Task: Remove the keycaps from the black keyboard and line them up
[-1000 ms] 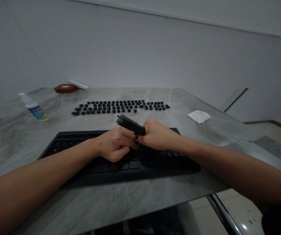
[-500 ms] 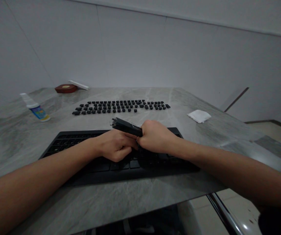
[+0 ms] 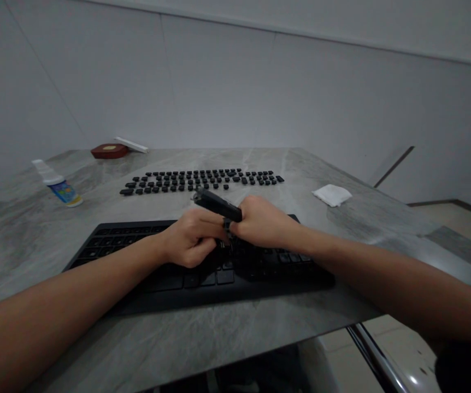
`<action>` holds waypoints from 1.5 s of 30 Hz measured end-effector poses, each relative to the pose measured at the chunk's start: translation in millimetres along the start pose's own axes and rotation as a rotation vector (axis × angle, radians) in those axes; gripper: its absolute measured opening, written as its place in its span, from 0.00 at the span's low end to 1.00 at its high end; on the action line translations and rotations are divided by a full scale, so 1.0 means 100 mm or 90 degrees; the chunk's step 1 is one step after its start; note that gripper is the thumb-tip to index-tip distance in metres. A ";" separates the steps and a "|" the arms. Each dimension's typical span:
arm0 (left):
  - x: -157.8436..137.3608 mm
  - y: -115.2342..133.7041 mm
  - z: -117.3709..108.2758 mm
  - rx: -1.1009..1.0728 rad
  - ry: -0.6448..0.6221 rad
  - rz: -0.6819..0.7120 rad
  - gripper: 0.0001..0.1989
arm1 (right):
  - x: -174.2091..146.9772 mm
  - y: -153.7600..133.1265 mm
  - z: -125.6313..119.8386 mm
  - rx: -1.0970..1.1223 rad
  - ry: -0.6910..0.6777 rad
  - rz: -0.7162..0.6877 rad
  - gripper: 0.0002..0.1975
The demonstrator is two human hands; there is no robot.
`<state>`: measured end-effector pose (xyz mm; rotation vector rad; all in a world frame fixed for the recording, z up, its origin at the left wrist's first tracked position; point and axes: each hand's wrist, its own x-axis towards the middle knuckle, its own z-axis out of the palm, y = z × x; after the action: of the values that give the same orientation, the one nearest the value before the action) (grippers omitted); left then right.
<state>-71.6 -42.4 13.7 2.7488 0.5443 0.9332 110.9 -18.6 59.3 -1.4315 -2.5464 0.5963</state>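
Observation:
My right hand (image 3: 260, 221) is closed around a black bar-shaped hand tool (image 3: 218, 205). The tool's far end, with small prongs or a notch, points up and left; its lower end is hidden in my fist. Close beside it, my left hand (image 3: 194, 237) is closed, with fingertips pinched near the bottom of the right fist. What those fingers hold, if anything, is hidden. Both hands are over the middle of a black keyboard (image 3: 223, 297). Some of its key spots look bare, and several keycaps remain along the lower row.
Loose black keycaps (image 3: 178, 185) lie in rows behind the keyboard. A white-capped spray bottle (image 3: 63, 190) stands at the left. A reddish-brown case (image 3: 109, 151) and a white flat box (image 3: 132, 144) sit at the back left. A folded white cloth (image 3: 332, 195) lies at the right.
The tool and my right fist have risen slightly and shifted a little right. My left hand has lifted slightly, and a small gap shows between the tool and the left knuckles.

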 end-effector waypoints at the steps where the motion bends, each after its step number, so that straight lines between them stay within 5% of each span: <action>1: 0.01 0.00 0.00 0.009 0.041 -0.039 0.15 | 0.01 0.03 -0.04 0.024 0.024 -0.007 0.09; 5: 0.06 -0.05 0.04 -0.002 0.220 -0.303 0.14 | 0.10 0.26 -0.14 0.096 0.175 -0.084 0.12; 8: 0.08 -0.16 0.07 -0.139 0.332 -0.440 0.15 | 0.20 0.46 -0.11 0.094 0.293 -0.176 0.10; 13: 0.07 -0.26 0.07 -0.304 0.395 -0.487 0.15 | 0.36 0.58 0.15 0.109 0.319 -0.329 0.13; 19: 0.07 -0.22 0.07 -0.369 0.365 -0.485 0.20 | 0.44 0.54 0.31 0.061 0.320 -0.449 0.12; 27: 0.10 -0.22 0.08 -0.414 0.400 -0.483 0.19 | 0.53 0.64 0.18 -0.021 0.338 -0.441 0.13; 33: 0.08 -0.29 0.09 -0.329 0.543 -0.546 0.15 | 1.07 0.94 -0.17 -0.054 0.283 -0.269 0.19; 37: 0.04 -0.36 0.06 -0.226 0.587 -0.568 0.14 | 1.25 1.11 -0.06 -0.124 0.257 -0.206 0.21; 45: 0.01 -0.39 0.05 -0.126 0.550 -0.566 0.13 | 1.24 1.14 0.09 -0.190 0.188 -0.188 0.23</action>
<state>-78.8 -7.1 -0.8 1.4886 1.5011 1.6810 131.6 137.2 -3.7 -1.0831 -2.6034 -0.0399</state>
